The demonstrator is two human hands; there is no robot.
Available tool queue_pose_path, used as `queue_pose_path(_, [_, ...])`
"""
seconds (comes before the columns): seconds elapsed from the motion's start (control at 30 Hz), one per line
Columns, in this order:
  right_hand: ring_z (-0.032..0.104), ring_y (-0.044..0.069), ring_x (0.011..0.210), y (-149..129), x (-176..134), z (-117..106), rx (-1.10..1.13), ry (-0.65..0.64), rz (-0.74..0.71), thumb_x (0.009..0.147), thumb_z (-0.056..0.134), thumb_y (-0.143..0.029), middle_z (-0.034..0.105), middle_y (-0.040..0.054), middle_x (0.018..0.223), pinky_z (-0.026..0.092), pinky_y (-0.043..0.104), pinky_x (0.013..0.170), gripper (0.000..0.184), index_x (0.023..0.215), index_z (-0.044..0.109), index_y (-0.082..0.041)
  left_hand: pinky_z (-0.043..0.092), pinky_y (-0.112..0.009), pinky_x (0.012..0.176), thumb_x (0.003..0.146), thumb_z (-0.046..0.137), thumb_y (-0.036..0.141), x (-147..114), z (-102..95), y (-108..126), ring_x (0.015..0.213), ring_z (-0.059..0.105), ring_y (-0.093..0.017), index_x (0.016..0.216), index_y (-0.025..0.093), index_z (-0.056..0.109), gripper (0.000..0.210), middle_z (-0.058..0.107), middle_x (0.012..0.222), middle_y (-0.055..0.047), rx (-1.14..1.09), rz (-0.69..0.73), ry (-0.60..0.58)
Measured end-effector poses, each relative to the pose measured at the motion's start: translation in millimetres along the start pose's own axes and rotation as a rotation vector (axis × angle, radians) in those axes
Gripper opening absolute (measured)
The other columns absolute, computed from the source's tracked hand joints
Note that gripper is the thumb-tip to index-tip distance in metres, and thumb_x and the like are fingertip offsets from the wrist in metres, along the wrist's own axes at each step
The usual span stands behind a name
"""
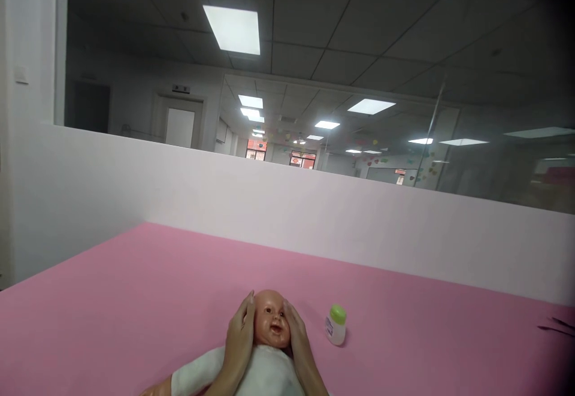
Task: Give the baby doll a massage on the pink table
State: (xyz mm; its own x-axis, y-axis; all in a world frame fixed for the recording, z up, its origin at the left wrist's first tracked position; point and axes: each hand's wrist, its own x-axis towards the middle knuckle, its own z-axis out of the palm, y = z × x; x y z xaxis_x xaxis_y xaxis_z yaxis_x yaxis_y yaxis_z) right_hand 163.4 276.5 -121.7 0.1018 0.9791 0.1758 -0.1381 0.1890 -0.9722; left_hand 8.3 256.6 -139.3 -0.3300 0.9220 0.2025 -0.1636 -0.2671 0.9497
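Note:
A baby doll [271, 318] in a white garment lies on its back on the pink surface [135, 288], head toward the far wall. My left hand [239, 336] lies flat against the left side of the doll's head. My right hand [297, 336] presses the other side, so both palms cup the head. Neither hand closes around anything. The doll's lower body is cut off by the bottom edge of the view.
A small white bottle with a green cap [336, 325] stands on the pink surface just right of the doll. A dark thin object [557, 326] lies at the far right edge. A white low wall [314, 204] with glass above borders the back.

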Motion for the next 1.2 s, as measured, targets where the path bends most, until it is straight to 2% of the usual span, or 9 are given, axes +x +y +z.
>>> queue_pose_path(0.17, [0.067, 0.034, 0.121, -11, -7, 5, 0.093, -0.088, 0.014, 0.068, 0.082, -0.068, 0.076, 0.0092, 0.118, 0.053, 0.045, 0.107, 0.063, 0.111, 0.075, -0.023, 0.047, -0.048, 0.112, 0.088, 0.064, 0.066, -5, -1.8, 11, 0.126, 0.065, -0.034, 0.123, 0.019, 0.072, 0.059, 0.073, 0.130, -0.013, 0.127, 0.030, -0.029])
queue_pose_path(0.37, [0.068, 0.032, 0.117, 8, 4, 1, 0.095, -0.090, -0.009, 0.071, 0.081, -0.067, 0.076, 0.0088, 0.114, 0.054, 0.044, 0.104, 0.060, 0.110, 0.073, -0.022, 0.057, -0.041, 0.091, 0.077, 0.075, 0.064, 1, 4.0, 22, 0.101, 0.073, -0.031, 0.107, 0.019, 0.070, 0.055, 0.077, 0.110, -0.012, 0.089, 0.027, -0.042])
queue_pose_path(0.5, [0.063, 0.031, 0.128, 18, 9, -3, 0.083, -0.036, 0.010, 0.075, 0.075, -0.071, 0.074, 0.0094, 0.129, 0.047, 0.044, 0.114, 0.064, 0.114, 0.074, -0.021, 0.055, -0.042, 0.094, 0.083, 0.066, 0.066, 2, 1.8, 24, 0.102, 0.071, -0.031, 0.100, 0.019, 0.072, 0.050, 0.077, 0.107, -0.011, 0.044, 0.063, -0.043])
queue_pose_path(0.63, [0.063, 0.032, 0.129, 15, 6, -2, 0.085, -0.024, 0.011, 0.073, 0.077, -0.071, 0.073, 0.0107, 0.131, 0.048, 0.045, 0.113, 0.067, 0.117, 0.073, -0.020, 0.054, -0.044, 0.093, 0.089, 0.058, 0.067, -1, -1.9, 24, 0.100, 0.071, -0.031, 0.098, 0.019, 0.073, 0.052, 0.077, 0.105, -0.012, 0.079, 0.088, -0.026])
queue_pose_path(0.77, [0.066, 0.032, 0.122, 6, 2, 1, 0.121, -0.111, 0.023, 0.074, 0.080, -0.066, 0.075, 0.0107, 0.124, 0.052, 0.046, 0.108, 0.064, 0.117, 0.071, -0.020, 0.054, -0.044, 0.097, 0.084, 0.065, 0.067, 1, -1.0, 20, 0.106, 0.071, -0.031, 0.112, 0.016, 0.073, 0.058, 0.076, 0.114, -0.014, 0.069, 0.052, -0.024])
queue_pose_path(0.87, [0.069, 0.033, 0.117, 6, 2, 2, 0.143, -0.089, 0.035, 0.068, 0.085, -0.064, 0.076, 0.0102, 0.118, 0.054, 0.046, 0.105, 0.065, 0.114, 0.071, -0.020, 0.055, -0.043, 0.096, 0.074, 0.077, 0.064, 5, 0.0, 15, 0.107, 0.071, -0.032, 0.126, 0.013, 0.069, 0.074, 0.074, 0.122, -0.017, 0.061, -0.010, -0.011])
queue_pose_path(0.97, [0.068, 0.033, 0.120, 12, 6, 0, 0.128, -0.052, 0.032, 0.069, 0.083, -0.065, 0.076, 0.0102, 0.121, 0.052, 0.046, 0.108, 0.065, 0.115, 0.072, -0.020, 0.055, -0.045, 0.097, 0.071, 0.078, 0.065, 8, -0.3, 10, 0.108, 0.071, -0.033, 0.122, 0.010, 0.071, 0.076, 0.074, 0.121, -0.019, 0.034, -0.022, -0.020])
queue_pose_path(1.1, [0.062, 0.032, 0.131, 21, 12, -5, 0.086, 0.027, 0.013, 0.071, 0.076, -0.071, 0.072, 0.0100, 0.133, 0.048, 0.046, 0.113, 0.068, 0.116, 0.075, -0.021, 0.052, -0.047, 0.103, 0.077, 0.069, 0.071, 9, -0.8, 7, 0.112, 0.070, -0.034, 0.116, 0.011, 0.075, 0.072, 0.075, 0.121, -0.019, 0.039, 0.019, 0.021])
queue_pose_path(1.2, [0.065, 0.032, 0.127, 21, 12, -5, 0.086, -0.033, 0.007, 0.071, 0.078, -0.069, 0.074, 0.0108, 0.128, 0.050, 0.046, 0.111, 0.067, 0.116, 0.074, -0.020, 0.051, -0.047, 0.104, 0.081, 0.065, 0.072, 8, -0.2, 7, 0.113, 0.070, -0.033, 0.114, 0.011, 0.076, 0.070, 0.075, 0.120, -0.019, 0.051, 0.021, 0.011])
